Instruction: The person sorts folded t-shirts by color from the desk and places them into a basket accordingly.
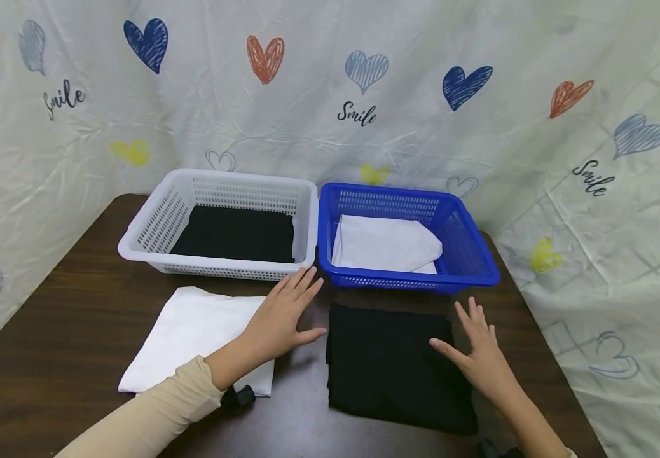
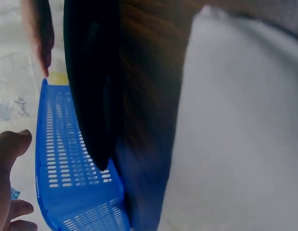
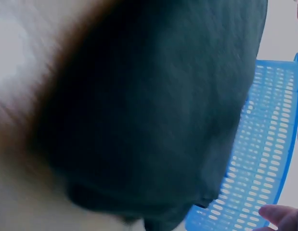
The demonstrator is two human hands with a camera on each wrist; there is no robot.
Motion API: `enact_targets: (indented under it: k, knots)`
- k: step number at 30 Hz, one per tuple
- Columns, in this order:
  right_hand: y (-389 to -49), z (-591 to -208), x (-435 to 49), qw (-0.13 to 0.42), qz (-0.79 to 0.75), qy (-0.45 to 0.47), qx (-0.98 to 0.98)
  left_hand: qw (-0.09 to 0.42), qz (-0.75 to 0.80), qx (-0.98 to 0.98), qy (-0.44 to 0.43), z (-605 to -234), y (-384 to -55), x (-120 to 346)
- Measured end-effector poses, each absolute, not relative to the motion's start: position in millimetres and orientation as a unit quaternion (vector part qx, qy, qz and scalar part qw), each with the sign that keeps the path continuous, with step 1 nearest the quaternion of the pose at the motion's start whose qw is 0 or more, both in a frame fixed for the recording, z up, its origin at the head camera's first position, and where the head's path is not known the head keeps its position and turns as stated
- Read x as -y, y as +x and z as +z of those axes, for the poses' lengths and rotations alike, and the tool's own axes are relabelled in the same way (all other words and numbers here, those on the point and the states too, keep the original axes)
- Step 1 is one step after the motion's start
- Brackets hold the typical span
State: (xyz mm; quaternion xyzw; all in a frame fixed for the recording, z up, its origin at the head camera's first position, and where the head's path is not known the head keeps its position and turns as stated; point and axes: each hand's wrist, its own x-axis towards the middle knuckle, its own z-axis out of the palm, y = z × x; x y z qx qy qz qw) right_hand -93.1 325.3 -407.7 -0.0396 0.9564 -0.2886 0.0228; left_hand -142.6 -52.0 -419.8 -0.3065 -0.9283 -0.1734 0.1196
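My left hand [image 1: 282, 316] spreads its fingers over the right edge of a folded white cloth [image 1: 192, 324], thumb pointing toward a folded black cloth [image 1: 390, 369]. Over that black cloth's right edge is my right hand [image 1: 481, 356], fingers apart and nothing in its grasp. Both cloths lie flat on the dark table, side by side. In the left wrist view, the thumb and fingertips [image 2: 13, 144] show at the left beside the blue basket [image 2: 76, 144]. The right wrist view has the black cloth [image 3: 158, 115] filling the middle, with a fingertip [image 3: 278, 214] at the lower right.
Behind the white cloth stands a white basket [image 1: 152, 257] with black folded fabric [image 1: 238, 232] inside. Beside it, a blue basket [image 1: 410, 280] contains white folded fabric [image 1: 384, 243]. A curtain [image 1: 307, 127] printed with hearts hangs behind the brown table [image 1: 38, 337].
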Motion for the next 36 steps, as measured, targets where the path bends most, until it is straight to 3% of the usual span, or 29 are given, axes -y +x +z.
enact_targets:
  k: [6, 29, 36]
  knots:
    - [-86.2, -420.0, -323.9, 0.049, -0.308, -0.026, -0.95, 0.098, -0.181, 0.928, -0.31, -427.5, -138.6, 48.8]
    - [-77.9, -424.8, -315.1, 0.211, -0.274, 0.073, -0.935, -0.149, -0.366, 0.896, -0.202, -447.2, -132.3, 36.1]
    - [-78.0, -420.3, -315.1, 0.215, -0.269, 0.075, -0.936, -0.162, -0.398, 0.884, -0.184, -449.1, -130.2, 30.3]
